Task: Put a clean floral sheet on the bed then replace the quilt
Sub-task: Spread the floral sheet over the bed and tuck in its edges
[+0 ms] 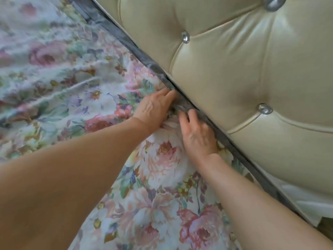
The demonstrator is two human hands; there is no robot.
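Two bare forearms reach in from the lower edge toward the head of the bed. The left hand (153, 107) lies flat on the floral sheet (158, 177), fingers straight and close together, their tips pushed against the dark grey mattress edge (144, 58) where it meets the headboard (234, 69). The right hand (198, 134) rests just beside it, fingers only slightly bent, the tips pressing the sheet's border into the same seam; whether any cloth is pinched under them cannot be told. The sheet covers the bed (281, 193), printed with large pink, red and white blooms and green leaves on a pale ground, and it runs in long wrinkles toward the upper left. The headboard is cream, glossy and tufted, with silver buttons (185, 37) set in its folds. A strip of white shows below it at the lower right.
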